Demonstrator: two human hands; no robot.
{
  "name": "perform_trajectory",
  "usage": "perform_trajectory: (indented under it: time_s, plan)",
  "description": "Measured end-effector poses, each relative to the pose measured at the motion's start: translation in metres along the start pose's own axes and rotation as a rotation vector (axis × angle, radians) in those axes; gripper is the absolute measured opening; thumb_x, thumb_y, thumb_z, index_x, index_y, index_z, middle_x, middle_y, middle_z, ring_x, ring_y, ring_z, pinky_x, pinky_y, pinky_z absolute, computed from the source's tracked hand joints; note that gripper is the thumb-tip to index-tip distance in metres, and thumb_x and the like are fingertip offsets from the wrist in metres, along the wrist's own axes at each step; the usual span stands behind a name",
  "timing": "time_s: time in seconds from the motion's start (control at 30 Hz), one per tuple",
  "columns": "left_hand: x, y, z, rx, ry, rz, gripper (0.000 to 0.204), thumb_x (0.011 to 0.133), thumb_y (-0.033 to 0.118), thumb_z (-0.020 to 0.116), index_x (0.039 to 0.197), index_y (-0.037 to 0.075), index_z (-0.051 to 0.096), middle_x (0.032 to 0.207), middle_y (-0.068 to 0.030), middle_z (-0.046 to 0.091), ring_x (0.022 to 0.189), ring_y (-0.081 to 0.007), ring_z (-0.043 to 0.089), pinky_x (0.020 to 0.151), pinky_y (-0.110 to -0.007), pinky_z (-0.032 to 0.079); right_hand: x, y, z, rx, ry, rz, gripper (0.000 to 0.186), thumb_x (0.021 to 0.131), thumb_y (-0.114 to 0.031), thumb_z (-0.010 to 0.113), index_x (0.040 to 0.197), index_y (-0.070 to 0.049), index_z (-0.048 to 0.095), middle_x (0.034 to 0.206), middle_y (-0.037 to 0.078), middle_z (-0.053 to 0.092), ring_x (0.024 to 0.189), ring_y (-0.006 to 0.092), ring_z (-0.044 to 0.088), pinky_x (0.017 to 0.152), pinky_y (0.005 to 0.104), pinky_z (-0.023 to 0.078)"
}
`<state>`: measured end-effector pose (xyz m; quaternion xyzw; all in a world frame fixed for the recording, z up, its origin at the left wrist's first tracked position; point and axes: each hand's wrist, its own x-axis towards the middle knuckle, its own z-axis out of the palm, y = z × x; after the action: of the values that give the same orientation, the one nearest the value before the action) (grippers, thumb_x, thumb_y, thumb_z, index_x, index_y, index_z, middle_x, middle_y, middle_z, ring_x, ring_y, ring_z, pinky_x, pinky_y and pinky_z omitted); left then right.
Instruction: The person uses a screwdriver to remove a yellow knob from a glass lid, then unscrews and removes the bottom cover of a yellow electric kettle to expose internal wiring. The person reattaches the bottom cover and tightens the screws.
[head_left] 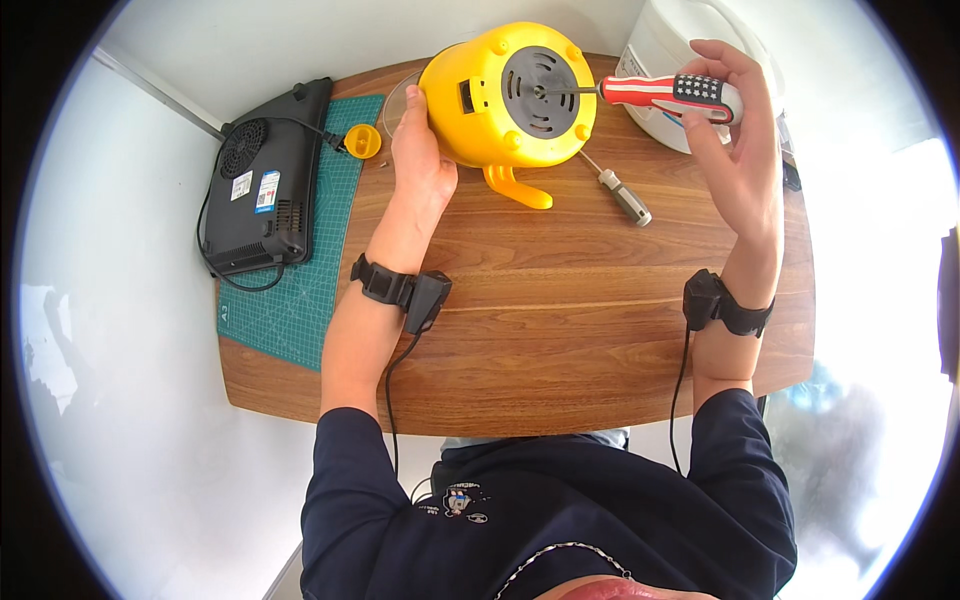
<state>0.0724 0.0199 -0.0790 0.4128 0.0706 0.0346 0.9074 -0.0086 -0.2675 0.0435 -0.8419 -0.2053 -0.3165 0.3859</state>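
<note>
A yellow, rounded appliance body (470, 135) with a curved handle lies tipped so its dark grey vented base plate (555, 115) faces right. My left hand (418, 145) grips its left side, thumb up along the shell. In my right hand (735, 140) is a screwdriver (650, 92) with a red, white and starred black handle, held between thumb and fingers. Its shaft points left, and the tip meets the middle of the base plate. A second screwdriver (626, 198), grey-handled, lies on the table below the appliance, its shaft running up toward the yellow shell.
On the left, a black flat appliance (265, 185) with a fan grille and cord rests on a green cutting mat (335, 230). A small yellow cap (362, 141) sits by the mat. Behind my right hand stands a white container (670, 50). The wooden table (560, 330) extends toward me.
</note>
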Motion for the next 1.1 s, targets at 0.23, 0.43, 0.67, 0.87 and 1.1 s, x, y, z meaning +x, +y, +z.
perform_trajectory:
  time_s: [0.23, 0.43, 0.67, 0.87, 1.1]
  plan:
    - [-0.003, 0.002, 0.003, -0.042, 0.054, 0.005, 0.039, 0.114, 0.035, 0.046, 0.129, 0.003, 0.062, 0.125, -0.0056, 0.068, 0.113, -0.0171, 0.065, 0.101, -0.033, 0.052, 0.007, -0.013, -0.003, -0.180, -0.072, 0.489, 0.041, 0.101, -0.021, 0.068, 0.139, -0.007, 0.058, 0.109, 0.008, 0.068, 0.099, 0.0127, 0.066, 0.076, 0.0270, 0.054]
    - [-0.004, 0.005, 0.005, -0.031, 0.032, 0.019, 0.040, 0.114, 0.036, 0.045, 0.131, 0.003, 0.061, 0.128, -0.0064, 0.067, 0.117, -0.0177, 0.064, 0.103, -0.033, 0.052, 0.001, 0.005, 0.001, 0.097, 0.037, 0.117, 0.046, 0.099, -0.021, 0.072, 0.140, -0.007, 0.057, 0.114, 0.009, 0.068, 0.101, 0.0141, 0.067, 0.082, 0.0284, 0.056]
    - [0.003, 0.013, 0.001, -0.015, 0.048, 0.067, 0.041, 0.115, 0.038, 0.042, 0.131, 0.005, 0.060, 0.128, -0.0058, 0.068, 0.118, -0.0185, 0.064, 0.107, -0.035, 0.050, 0.001, 0.001, 0.004, 0.027, -0.065, 0.124, 0.046, 0.105, -0.031, 0.064, 0.145, -0.009, 0.055, 0.109, 0.010, 0.071, 0.093, 0.0160, 0.069, 0.078, 0.0296, 0.055]
    - [0.007, 0.023, -0.002, 0.030, 0.070, 0.154, 0.041, 0.115, 0.037, 0.044, 0.129, 0.003, 0.061, 0.123, -0.0065, 0.069, 0.115, -0.0188, 0.065, 0.105, -0.034, 0.050, 0.002, -0.005, 0.008, -0.167, -0.135, 0.362, 0.038, 0.110, -0.033, 0.055, 0.140, -0.011, 0.060, 0.094, 0.011, 0.071, 0.068, 0.0120, 0.064, 0.061, 0.0271, 0.049]
    - [-0.001, 0.034, 0.008, 0.098, 0.094, 0.213, 0.039, 0.114, 0.034, 0.046, 0.133, 0.002, 0.058, 0.129, -0.0073, 0.067, 0.117, -0.0190, 0.065, 0.104, -0.035, 0.052, -0.001, 0.038, 0.018, 0.194, -0.056, 0.239, 0.036, 0.104, -0.026, 0.067, 0.136, -0.012, 0.062, 0.102, 0.003, 0.069, 0.069, 0.0093, 0.065, 0.063, 0.0242, 0.051]
